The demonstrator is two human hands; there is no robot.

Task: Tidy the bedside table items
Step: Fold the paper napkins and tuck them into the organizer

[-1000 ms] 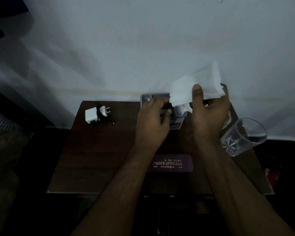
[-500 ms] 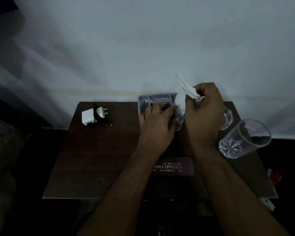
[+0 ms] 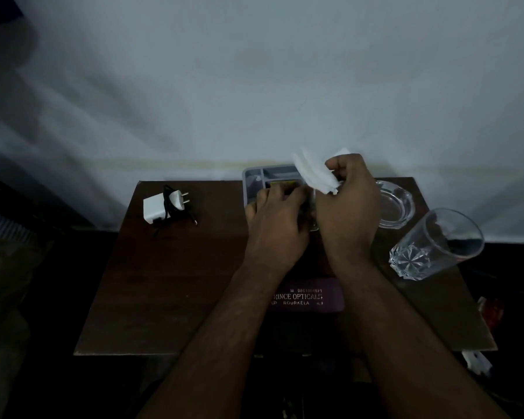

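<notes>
white plug adapter with black cord [image 3: 164,206] at surface's [image 3: 170,282] far left, prongs pointing right | left hand [image 3: 277,228] curled on grey compartment tray [image 3: 254,176], hold unclear | right hand [image 3: 350,207] fisted around white crumpled tissue [image 3: 313,173], long axis slanting up-left | clear faceted glass [image 3: 433,246] standing at right edge
</notes>
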